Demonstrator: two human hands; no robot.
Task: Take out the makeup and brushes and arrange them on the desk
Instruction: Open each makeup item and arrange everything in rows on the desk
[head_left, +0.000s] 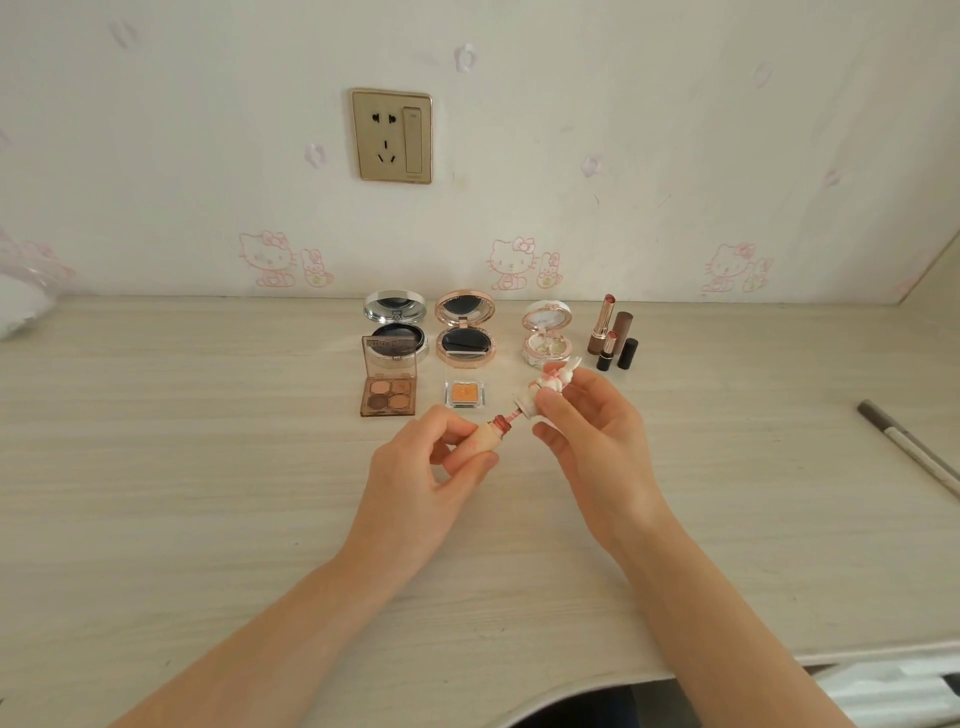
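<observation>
Head view, near to far. Two bare forearms reach in from the lower edge over the pale wood-grain tabletop (208, 509).

The left hand (410, 478) curls its fingers and thumb around a small peach lip-gloss tube (485, 435), held above the tabletop with its open reddish neck pointing up and to the right. The right hand (597, 447) pinches the tube's white figurine cap (543, 396). The cap's pink wand (514, 414) points down towards the neck and lies just beside it.

Beyond the hands lie an open four-pan eyeshadow palette (388, 397) and, to its right, a small square orange eyeshadow (464, 393).

Behind these stands a row of three open round compacts, mirrors raised: a silver compact (396, 312), a rose-gold compact (466, 328) and a white floral compact (547, 332).

To the right of the row, two uncapped lipsticks (604, 325) stand upright near a brown cap (625, 326) and a black cap (628, 353).

Two pencils (906, 448) lie well apart at the far right edge, and a white bag (21, 309) sits at the far left.

A gold wall socket (392, 136) is set in the cartoon-patterned wall behind.
</observation>
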